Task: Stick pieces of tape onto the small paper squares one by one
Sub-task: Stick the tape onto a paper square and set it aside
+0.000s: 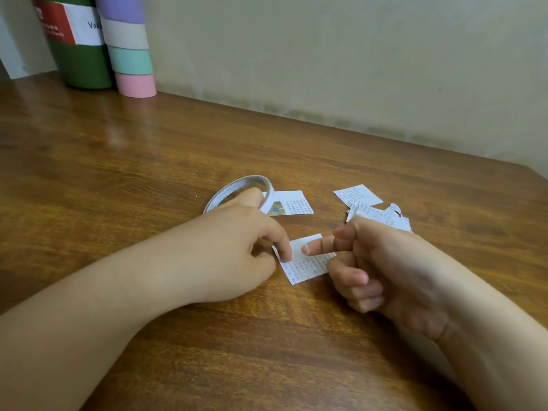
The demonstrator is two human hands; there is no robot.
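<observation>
Currently: wooden table [118,161] fills the view, pale wall [355,54] behind its far edge. Far left corner has a green cylinder [83,66] with a red/white label, and just right of it a stack of tape rolls [130,46] – purple, beige, mint, pink, top to bottom

Left hand [234,247] comes in from near left, index fingertip pressed down on the left part of a small paper square [305,268], other fingers curled under, nothing gripped. Right hand [382,271] comes in from near right, index finger extended and lying flat across the upper part of the same square, remaining fingers curled into the palm, holding nothing. Can't tell if a tape piece sits under the fingers

That square lies flat at table centre, between the two hands, printed with small text

Thin white tape roll [237,188] lies flat just beyond the left hand, partly hidden by it. Touching its right side: another printed paper piece [293,203] with a small colour picture. Far right of centre: a loose pile of paper squares [370,209], partly behind the right hand
</observation>
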